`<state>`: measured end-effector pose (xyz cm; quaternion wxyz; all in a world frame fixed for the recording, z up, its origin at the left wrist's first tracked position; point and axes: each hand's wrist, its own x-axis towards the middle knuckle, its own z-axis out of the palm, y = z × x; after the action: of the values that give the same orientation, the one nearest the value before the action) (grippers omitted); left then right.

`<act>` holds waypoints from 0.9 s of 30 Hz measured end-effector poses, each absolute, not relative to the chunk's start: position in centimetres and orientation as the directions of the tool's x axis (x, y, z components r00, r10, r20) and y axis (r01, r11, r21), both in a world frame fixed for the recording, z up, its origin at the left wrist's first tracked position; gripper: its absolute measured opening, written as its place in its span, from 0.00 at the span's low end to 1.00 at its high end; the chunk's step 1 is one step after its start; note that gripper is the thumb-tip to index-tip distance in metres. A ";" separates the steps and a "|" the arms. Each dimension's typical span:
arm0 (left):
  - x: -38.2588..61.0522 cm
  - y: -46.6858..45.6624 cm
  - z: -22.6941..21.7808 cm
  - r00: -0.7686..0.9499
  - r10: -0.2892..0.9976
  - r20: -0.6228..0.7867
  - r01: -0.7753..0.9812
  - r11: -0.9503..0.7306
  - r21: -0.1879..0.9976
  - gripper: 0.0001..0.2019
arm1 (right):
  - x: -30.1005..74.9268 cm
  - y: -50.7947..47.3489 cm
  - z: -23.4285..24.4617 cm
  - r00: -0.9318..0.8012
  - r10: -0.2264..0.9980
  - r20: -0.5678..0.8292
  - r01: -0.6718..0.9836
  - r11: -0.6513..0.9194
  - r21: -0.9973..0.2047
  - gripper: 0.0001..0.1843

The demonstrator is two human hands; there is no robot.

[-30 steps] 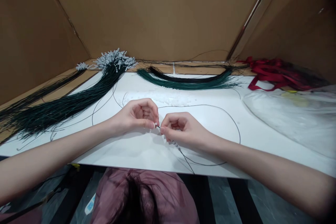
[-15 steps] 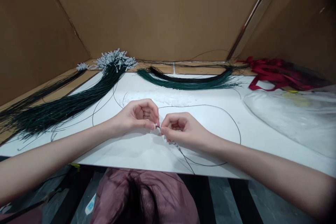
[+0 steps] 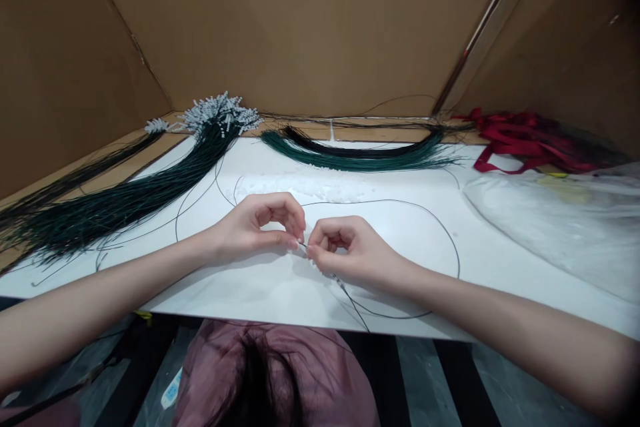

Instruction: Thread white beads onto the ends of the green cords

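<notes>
My left hand (image 3: 260, 227) and my right hand (image 3: 345, 250) meet over the middle of a white board (image 3: 260, 287). Each pinches with thumb and forefinger. My right hand pinches the tip of a thin dark wire (image 3: 440, 227) that loops to the right and back under my wrist; small clear beads sit on the wire (image 3: 337, 278) just below that hand. My left hand pinches a tiny white bead (image 3: 299, 240) right at the wire's tip. A scatter of loose clear beads (image 3: 310, 187) lies on the board just beyond my hands.
A thick bundle of dark green wires with white beaded ends (image 3: 150, 180) lies at the left. A curved bundle of green wires (image 3: 360, 157) lies at the back. Red ribbons (image 3: 530, 140) and a clear plastic bag (image 3: 555, 227) are at the right. Cardboard walls (image 3: 300, 27) enclose the board.
My left fingers have spread slightly, showing a gap between thumb and forefinger. Both hands have shifted a little lower. The wire stays where it was.
</notes>
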<state>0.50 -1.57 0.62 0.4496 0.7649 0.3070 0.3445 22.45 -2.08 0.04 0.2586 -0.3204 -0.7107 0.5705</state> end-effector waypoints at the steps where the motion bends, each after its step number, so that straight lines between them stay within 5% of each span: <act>1: 0.5 -1.6 0.6 0.574 0.778 0.254 0.166 -0.415 0.895 0.08 | 22.4 -2.1 0.0 -0.660 0.751 0.002 0.162 0.145 -0.976 0.03; 27: 0.8 -2.0 0.9 0.561 0.765 0.317 0.214 -0.503 0.837 0.07 | 22.6 -2.1 -0.2 -0.663 0.748 0.028 0.173 0.189 -0.967 0.03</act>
<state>0.80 -2.04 0.91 0.3910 0.7922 0.3089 0.3522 22.55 -2.10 -0.23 0.2607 -0.3174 -0.7255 0.5523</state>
